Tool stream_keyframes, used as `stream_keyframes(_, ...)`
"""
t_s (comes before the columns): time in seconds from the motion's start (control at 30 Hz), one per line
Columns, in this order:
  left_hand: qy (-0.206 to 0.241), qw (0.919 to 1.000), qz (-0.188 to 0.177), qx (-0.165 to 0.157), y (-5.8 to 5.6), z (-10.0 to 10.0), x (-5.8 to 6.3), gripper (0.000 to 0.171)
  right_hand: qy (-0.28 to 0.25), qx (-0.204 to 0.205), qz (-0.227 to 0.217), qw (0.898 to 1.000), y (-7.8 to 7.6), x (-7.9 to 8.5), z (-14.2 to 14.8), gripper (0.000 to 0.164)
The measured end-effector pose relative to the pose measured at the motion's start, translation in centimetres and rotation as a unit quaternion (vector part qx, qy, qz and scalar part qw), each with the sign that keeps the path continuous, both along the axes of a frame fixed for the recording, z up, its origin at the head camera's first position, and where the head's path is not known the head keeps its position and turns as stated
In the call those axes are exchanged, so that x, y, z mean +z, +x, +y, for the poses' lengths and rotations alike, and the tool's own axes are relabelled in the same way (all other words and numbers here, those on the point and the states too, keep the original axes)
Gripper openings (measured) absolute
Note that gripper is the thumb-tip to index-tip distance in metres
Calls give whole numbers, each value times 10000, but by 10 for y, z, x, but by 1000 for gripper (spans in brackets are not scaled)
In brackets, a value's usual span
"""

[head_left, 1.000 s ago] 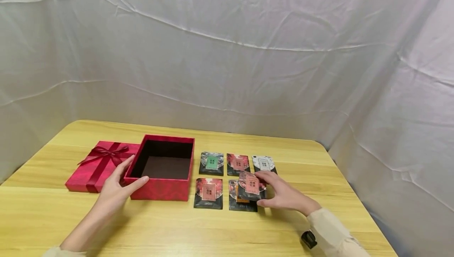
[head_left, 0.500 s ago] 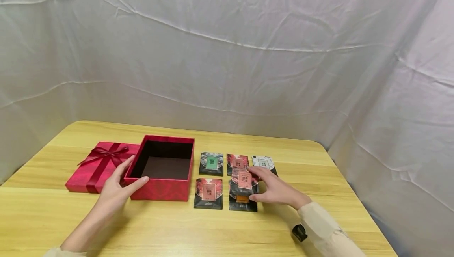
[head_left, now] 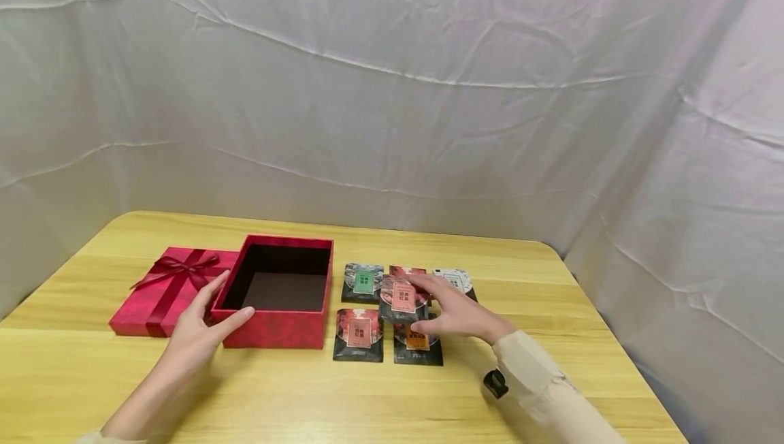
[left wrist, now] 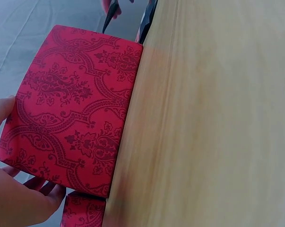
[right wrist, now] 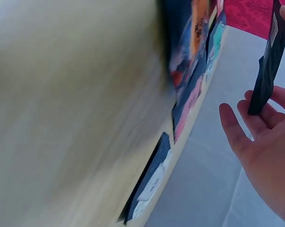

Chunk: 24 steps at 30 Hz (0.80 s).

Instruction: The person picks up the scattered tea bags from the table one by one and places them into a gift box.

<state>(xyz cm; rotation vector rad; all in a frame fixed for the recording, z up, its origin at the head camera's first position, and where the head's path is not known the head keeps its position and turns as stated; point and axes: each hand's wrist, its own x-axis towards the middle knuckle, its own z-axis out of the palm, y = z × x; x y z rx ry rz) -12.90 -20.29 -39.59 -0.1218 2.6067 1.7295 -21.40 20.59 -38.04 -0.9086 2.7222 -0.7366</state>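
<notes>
In the head view my left hand (head_left: 199, 328) holds the front left corner of an open red gift box (head_left: 275, 330), thumb along the front rim and fingers at the left side. The box's dark inside shows nothing in it. My right hand (head_left: 458, 308) pinches a black sachet with a pink label (head_left: 403, 302) between thumb and fingers. That sachet is raised, overlapping an orange-labelled sachet (head_left: 418, 347) and a red sachet (head_left: 409, 270) behind it. In the right wrist view the held sachet (right wrist: 269, 64) stands edge-on, up off the table.
The red lid with a ribbon bow (head_left: 137, 304) lies left of the box. Flat on the wooden table (head_left: 294, 396) are a green-labelled sachet (head_left: 363, 285), a white one (head_left: 456, 279) and a front red one (head_left: 358, 336). A grey cloth (head_left: 392, 124) hangs behind.
My right hand has carried the pink-labelled sachet leftward and slightly up, uncovering more of the orange-labelled one. The left hand keeps its place on the box.
</notes>
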Motion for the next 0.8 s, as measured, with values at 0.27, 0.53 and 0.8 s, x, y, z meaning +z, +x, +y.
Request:
stream_keyframes(0.27,31,10000,10,20,1,0,-1,93,-247,-102,-138,9995,-6,10,-12,86)
stream_keyframes(0.53,46,10000,-29,20,0,0,0,93,-265,-3,-194,9995,-13,19,-24,87)
stream_keyframes(0.8,74,10000,-11,14,0,0,0,91,-185,187,-153,9995,-17,24,-34,84)
